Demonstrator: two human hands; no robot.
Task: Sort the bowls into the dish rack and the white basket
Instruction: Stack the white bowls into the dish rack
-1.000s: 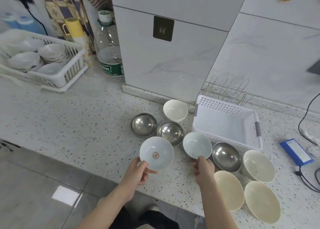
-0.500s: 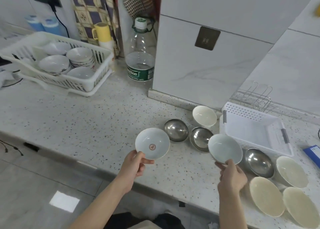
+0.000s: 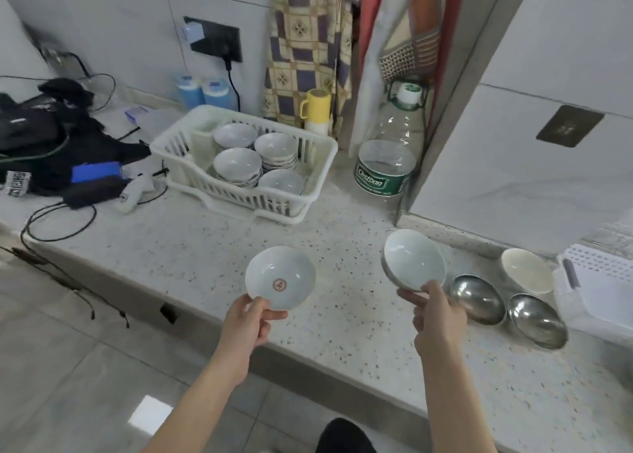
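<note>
Speckled counter [image 3: 191, 247] runs across the middle of the frame. White rack [image 3: 318, 165] sits upper centre on it, holding stacks of pale bowls [image 3: 237, 162]. White basket [image 3: 596, 281] is at the right edge, only partly in frame. Clear bottle [image 3: 388, 158] with a green label stands just right of the rack, against the wall corner. Black bag [image 3: 41, 137] and cables are at the upper left.

Cream bowl [image 3: 527, 270] sits on the counter near the basket; two steel bowls [image 3: 478, 298] lie just below-left of it, side by side.

My left hand [image 3: 246, 322] pinches the near rim of a marked bowl [image 3: 280, 277], pale with a red mark in its centre, thumb on top, fingers curled under. It's held above the counter, centre frame, below the rack.

My right hand [image 3: 438, 315] pinches the near rim of a plain bowl [image 3: 413, 260], tilted toward me, held right of centre, left of the steel bowls.

Yellow cup [image 3: 317, 105] stands behind the rack.
</note>
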